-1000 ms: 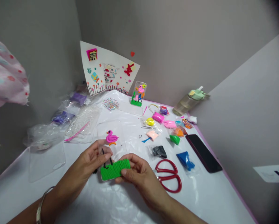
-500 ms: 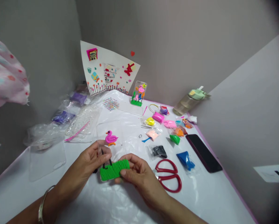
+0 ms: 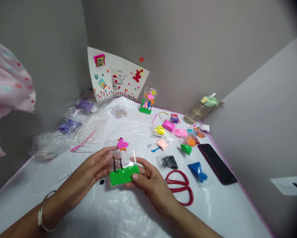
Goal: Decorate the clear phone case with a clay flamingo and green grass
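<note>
A clear phone case is held up before me, tilted. A ridged green clay strip covers its lower end, with two thin black clay lines rising from it. Above them sits a pink clay flamingo with an orange piece beneath. My right hand grips the lower right side, thumb on the green strip and fingers behind. My left hand is at the left edge, its fingers around and partly behind the clear plastic. A small black clay bit lies on the table by the left hand.
Red-handled scissors lie right of my hands, near a black clay packet, a blue clay packet and a phone. Behind stand a decorated case and a bottle. Plastic bags lie left.
The case has tipped back and shifted slightly right. My left thumb has come off the area around the black lines, which now show more fully. The black bit on the table is uncovered.
</note>
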{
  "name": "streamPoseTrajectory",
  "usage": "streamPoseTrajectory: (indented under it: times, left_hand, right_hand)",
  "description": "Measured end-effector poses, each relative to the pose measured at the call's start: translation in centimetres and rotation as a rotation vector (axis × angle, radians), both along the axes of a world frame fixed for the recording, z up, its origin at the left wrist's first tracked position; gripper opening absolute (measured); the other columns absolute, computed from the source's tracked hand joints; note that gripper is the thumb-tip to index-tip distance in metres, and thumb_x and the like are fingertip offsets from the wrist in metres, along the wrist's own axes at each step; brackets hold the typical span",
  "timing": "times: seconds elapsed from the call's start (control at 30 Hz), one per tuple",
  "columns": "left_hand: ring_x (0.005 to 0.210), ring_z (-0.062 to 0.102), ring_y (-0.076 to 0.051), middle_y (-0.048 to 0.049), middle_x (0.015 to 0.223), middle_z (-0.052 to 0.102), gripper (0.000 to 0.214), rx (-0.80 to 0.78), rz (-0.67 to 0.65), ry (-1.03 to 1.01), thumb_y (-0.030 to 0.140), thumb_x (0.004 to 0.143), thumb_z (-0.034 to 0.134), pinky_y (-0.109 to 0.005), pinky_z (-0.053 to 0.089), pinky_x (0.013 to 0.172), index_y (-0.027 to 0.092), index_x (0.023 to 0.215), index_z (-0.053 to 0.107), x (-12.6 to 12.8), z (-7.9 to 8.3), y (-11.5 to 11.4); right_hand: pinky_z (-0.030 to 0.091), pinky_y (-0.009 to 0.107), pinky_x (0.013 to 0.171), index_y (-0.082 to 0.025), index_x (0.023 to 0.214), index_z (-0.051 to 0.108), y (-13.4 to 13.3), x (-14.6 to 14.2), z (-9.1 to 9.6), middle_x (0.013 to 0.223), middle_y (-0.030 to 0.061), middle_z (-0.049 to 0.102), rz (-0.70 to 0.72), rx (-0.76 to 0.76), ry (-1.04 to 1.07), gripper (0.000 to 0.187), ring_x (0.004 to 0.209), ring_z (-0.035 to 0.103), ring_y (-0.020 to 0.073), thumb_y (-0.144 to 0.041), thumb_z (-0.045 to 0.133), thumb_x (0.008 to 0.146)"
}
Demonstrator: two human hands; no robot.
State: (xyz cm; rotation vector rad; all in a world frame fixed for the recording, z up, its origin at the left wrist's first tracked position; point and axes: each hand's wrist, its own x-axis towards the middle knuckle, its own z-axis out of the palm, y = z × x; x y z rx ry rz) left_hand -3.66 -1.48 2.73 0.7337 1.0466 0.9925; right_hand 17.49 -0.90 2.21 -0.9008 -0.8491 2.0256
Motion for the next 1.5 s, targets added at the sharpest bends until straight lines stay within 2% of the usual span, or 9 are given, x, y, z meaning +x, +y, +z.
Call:
streamPoseTrajectory:
  times: [0.13,0.27,0.43,0.57,0.77,0.87,1.03,1.3,1.5]
  left_hand:
    - [0.124,0.063,-0.026,-0.0094,0.127,0.071,0.046,0.03,0.001,0.021,0.049,0.096,0.06,-0.04,0.048,0.109,0.023,0.135,0.055,-0.6,0.1,0.5]
    - [0.129,0.059,-0.025,-0.0062,0.137,0.063,0.046,0.187,-0.006,0.351,0.054,0.096,0.057,-0.042,0.044,0.111,0.03,0.134,0.051,-1.6,0.1,1.2]
    - [0.102,0.061,-0.026,-0.0007,0.101,0.066,0.027,0.326,-0.056,0.665,0.053,0.086,0.069,-0.04,0.045,0.095,0.028,0.096,0.065,-3.3,1.0,1.0]
    - [0.086,0.061,-0.024,-0.0001,0.091,0.064,0.021,0.506,-0.339,1.017,0.047,0.089,0.067,-0.037,0.045,0.077,0.026,0.089,0.063,-3.7,0.7,-0.6]
    - [0.086,0.068,-0.022,-0.0013,0.093,0.068,0.028,0.706,-0.382,1.289,0.037,0.105,0.04,-0.034,0.052,0.075,0.027,0.097,0.065,-3.9,-3.0,-3.3]
    - [0.106,0.07,-0.022,-0.0016,0.118,0.073,0.032,0.878,-0.303,1.388,0.034,0.106,0.036,-0.034,0.051,0.091,0.03,0.118,0.065,-4.5,-5.8,-5.8]
    - [0.135,0.057,-0.035,-0.0132,0.15,0.058,0.093,1.126,-0.254,1.736,0.072,0.092,0.049,-0.046,0.035,0.112,0.015,0.161,0.022,-3.9,-8.2,-9.5]
    - [0.146,0.043,-0.037,-0.0216,0.159,0.044,0.101,1.041,-0.214,1.799,0.074,0.094,0.043,-0.053,0.03,0.116,0.009,0.162,0.005,-0.5,-5.4,-2.7]
    - [0.145,0.045,-0.033,-0.0168,0.15,0.058,0.095,1.119,-0.224,1.771,0.072,0.093,0.046,-0.046,0.012,0.127,0.01,0.161,0.022,-2.3,-8.8,-11.1]
  right_hand:
    - [0.058,0.03,0.087,-0.019,0.125,0.061,1.1,0.4,-0.1,0.094,0.0016,0.075,-0.074,0.029,-0.047,0.061,0.087,0.073,0.0156,-0.034,0.091,0.073]
    - [0.057,0.033,0.094,-0.019,0.129,0.058,2.3,0.9,-0.4,0.093,0.0002,0.075,-0.123,0.062,-0.132,0.066,0.09,0.073,0.0169,-0.036,0.089,0.073]
    - [0.053,0.043,0.103,-0.021,0.138,0.053,2.7,2.8,0.4,0.122,0.0109,0.072,-0.016,0.171,-0.395,0.065,0.106,0.072,0.0257,-0.045,0.078,0.083]
    - [0.049,0.05,0.107,-0.023,0.145,0.048,2.2,4.9,2.2,0.144,0.0151,0.058,0.076,0.497,-0.831,0.056,0.117,0.067,0.0285,-0.05,0.059,0.096]
    - [0.058,0.046,0.097,-0.037,0.151,0.037,0.0,7.6,3.7,0.152,0.0101,0.047,0.104,0.732,-1.032,0.051,0.121,0.063,0.0253,-0.047,0.05,0.102]
    - [0.062,0.039,0.089,-0.038,0.15,0.039,-1.3,8.7,3.4,0.149,0.0088,0.051,0.116,0.742,-1.03,0.048,0.12,0.064,0.0243,-0.043,0.05,0.103]
    - [0.065,0.037,0.083,-0.033,0.143,0.05,-2.1,9.7,2.5,0.14,0.0103,0.06,0.013,0.702,-1.016,0.042,0.107,0.07,0.0223,-0.045,0.049,0.102]
    - [0.066,0.032,0.078,-0.032,0.139,0.054,-1.7,10.4,2.5,0.13,0.0097,0.068,-0.02,0.674,-0.949,0.04,0.108,0.072,0.0218,-0.044,0.051,0.102]
    - [0.066,0.03,0.08,-0.034,0.139,0.056,-2.0,11.3,1.6,0.127,0.0084,0.072,0.005,0.704,-0.949,0.039,0.105,0.075,0.0216,-0.042,0.056,0.101]
